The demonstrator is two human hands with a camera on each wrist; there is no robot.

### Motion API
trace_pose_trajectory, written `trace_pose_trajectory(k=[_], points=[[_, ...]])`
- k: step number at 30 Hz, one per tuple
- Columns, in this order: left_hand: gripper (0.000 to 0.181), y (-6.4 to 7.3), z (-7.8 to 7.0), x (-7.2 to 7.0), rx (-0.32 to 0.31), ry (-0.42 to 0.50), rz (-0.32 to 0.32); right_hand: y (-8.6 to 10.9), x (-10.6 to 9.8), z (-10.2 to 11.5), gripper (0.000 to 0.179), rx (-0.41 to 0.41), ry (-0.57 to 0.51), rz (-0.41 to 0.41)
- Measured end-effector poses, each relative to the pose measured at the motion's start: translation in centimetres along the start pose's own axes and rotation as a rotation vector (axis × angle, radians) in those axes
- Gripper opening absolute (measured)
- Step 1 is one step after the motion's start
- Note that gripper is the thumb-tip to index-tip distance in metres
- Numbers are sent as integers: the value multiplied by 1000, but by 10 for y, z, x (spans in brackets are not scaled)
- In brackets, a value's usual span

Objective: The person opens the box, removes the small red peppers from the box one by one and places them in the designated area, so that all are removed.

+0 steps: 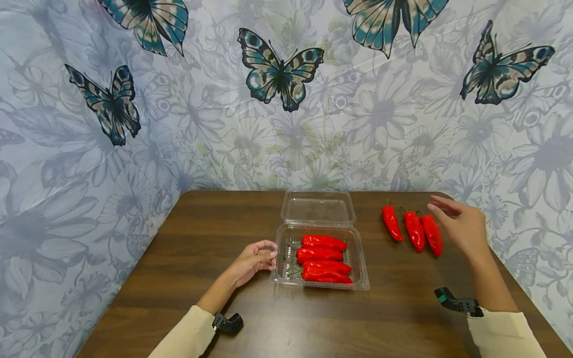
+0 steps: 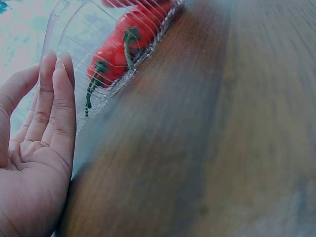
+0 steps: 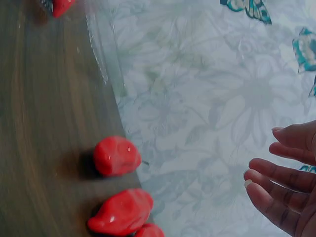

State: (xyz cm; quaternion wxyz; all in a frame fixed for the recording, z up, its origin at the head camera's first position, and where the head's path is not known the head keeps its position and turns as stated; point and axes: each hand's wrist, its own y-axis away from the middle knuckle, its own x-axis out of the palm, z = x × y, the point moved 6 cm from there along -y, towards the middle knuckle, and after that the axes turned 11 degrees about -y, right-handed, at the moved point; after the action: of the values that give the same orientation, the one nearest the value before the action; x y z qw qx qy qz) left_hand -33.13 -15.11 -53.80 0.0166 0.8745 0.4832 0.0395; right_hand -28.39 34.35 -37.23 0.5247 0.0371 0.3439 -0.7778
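Note:
A clear plastic clamshell container (image 1: 274, 271) stands on the table with its lid (image 1: 319, 208) laid back. Several red chili peppers (image 1: 321, 254) lie crosswise inside it, their green stems (image 2: 129, 47) toward the left wall. My left hand (image 1: 255, 261) touches that left side with nearly straight fingers (image 2: 63, 103). At the right lie three more red peppers, a left one (image 1: 391, 223), a middle one (image 1: 414, 231) and a right one (image 1: 431, 235). Above and just right of the right one hovers my right hand (image 1: 463, 226), its fingers (image 3: 276, 190) loosely bent, apart and holding nothing.
The brown wooden table (image 1: 201, 238) ends at a wall covering (image 1: 215, 149) printed with flowers and butterflies. Each wrist wears a dark strap, the left strap (image 1: 228, 323) and the right strap (image 1: 458, 302). The raised lid lies near the table's back edge.

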Motion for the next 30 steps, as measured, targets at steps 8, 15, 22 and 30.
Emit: trace_pose_trajectory(k=[8,15,22,30], points=[[15,2,3,2,-4,4,-1,10,18,27,30,-41,16,49],[15,4,2,5,-1,10,-6,17,40,45,28,-139,27,98],[16,7,5,6,-9,9,1,30,62,59,28,-191,-2,162],[16,4,3,5,9,-4,-9,41,84,68,30,-257,-38,269]])
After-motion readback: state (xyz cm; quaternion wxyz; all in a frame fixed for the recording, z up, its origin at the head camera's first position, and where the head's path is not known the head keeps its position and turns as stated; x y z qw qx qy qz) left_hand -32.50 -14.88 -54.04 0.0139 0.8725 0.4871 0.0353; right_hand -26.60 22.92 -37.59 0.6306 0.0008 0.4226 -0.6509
